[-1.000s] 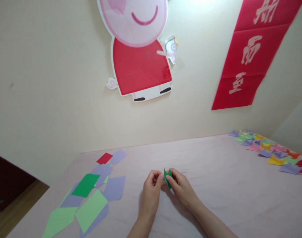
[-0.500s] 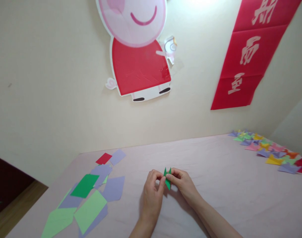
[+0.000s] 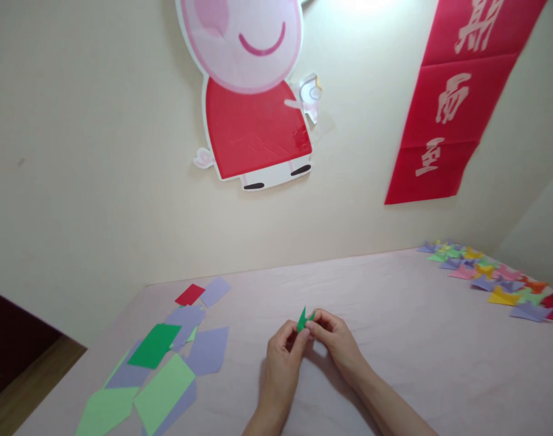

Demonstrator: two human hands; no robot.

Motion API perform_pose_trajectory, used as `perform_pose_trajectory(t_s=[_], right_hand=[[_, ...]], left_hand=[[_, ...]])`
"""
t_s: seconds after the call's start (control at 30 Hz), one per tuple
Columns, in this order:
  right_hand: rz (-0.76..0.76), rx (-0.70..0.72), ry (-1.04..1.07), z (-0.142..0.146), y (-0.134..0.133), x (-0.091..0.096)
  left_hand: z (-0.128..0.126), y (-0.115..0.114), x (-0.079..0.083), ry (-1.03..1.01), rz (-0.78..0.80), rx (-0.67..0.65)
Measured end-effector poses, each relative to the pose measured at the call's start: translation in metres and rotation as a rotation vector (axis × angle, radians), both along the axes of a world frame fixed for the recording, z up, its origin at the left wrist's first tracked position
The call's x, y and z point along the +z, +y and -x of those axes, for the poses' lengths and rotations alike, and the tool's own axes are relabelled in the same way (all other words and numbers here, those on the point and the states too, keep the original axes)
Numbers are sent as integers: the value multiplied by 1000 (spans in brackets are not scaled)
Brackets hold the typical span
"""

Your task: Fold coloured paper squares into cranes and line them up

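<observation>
A small piece of folded green paper (image 3: 301, 320) is held between my two hands, just above the pale pink cloth. Two pointed tips stick up from it, and its lower part is hidden behind my thumbs. My left hand (image 3: 285, 348) pinches it from the left with thumb and fingertips. From the right, my right hand (image 3: 335, 334) grips it in the same way, with its thumb close to the left one.
Loose paper sheets lie at the left: a dark green sheet (image 3: 155, 346), a light green sheet (image 3: 165, 392), a purple sheet (image 3: 208, 350) and a red sheet (image 3: 189, 295). Several folded paper pieces (image 3: 504, 297) stand in rows at the right. A wall (image 3: 349, 224) rises behind the cloth surface (image 3: 371, 284).
My left hand has shifted slightly right, closer to my right hand. The green paper's tips have spread apart, and its lower point is now covered by the thumbs.
</observation>
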State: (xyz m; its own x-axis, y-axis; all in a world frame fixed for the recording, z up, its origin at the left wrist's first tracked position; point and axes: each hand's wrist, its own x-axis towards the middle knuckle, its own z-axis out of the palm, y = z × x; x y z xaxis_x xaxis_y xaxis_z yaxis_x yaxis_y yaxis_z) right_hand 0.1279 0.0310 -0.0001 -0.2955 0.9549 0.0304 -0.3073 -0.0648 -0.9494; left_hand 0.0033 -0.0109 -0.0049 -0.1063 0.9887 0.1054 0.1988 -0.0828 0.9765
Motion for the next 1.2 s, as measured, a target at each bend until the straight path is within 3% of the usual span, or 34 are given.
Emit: perform_pose_trajectory(t_s=[0.1,0.23,0.5,0.8,1.2], right_hand=[[-42,18,3,-1,0,1],[-52,45,6,-2,1,-1],[-52,-1,26,-6,5,-8],[-51,-11,46,-3,3,-3],[-13,20,70,-5,2,-2]], left_hand=[[0,0,-1,-23,64,-15],[1,-2,-1,100,87,-3],[0,-5,13,264,-126,29],[3,-5,9,360,-214,111],[4,-4,10,275,-93,65]])
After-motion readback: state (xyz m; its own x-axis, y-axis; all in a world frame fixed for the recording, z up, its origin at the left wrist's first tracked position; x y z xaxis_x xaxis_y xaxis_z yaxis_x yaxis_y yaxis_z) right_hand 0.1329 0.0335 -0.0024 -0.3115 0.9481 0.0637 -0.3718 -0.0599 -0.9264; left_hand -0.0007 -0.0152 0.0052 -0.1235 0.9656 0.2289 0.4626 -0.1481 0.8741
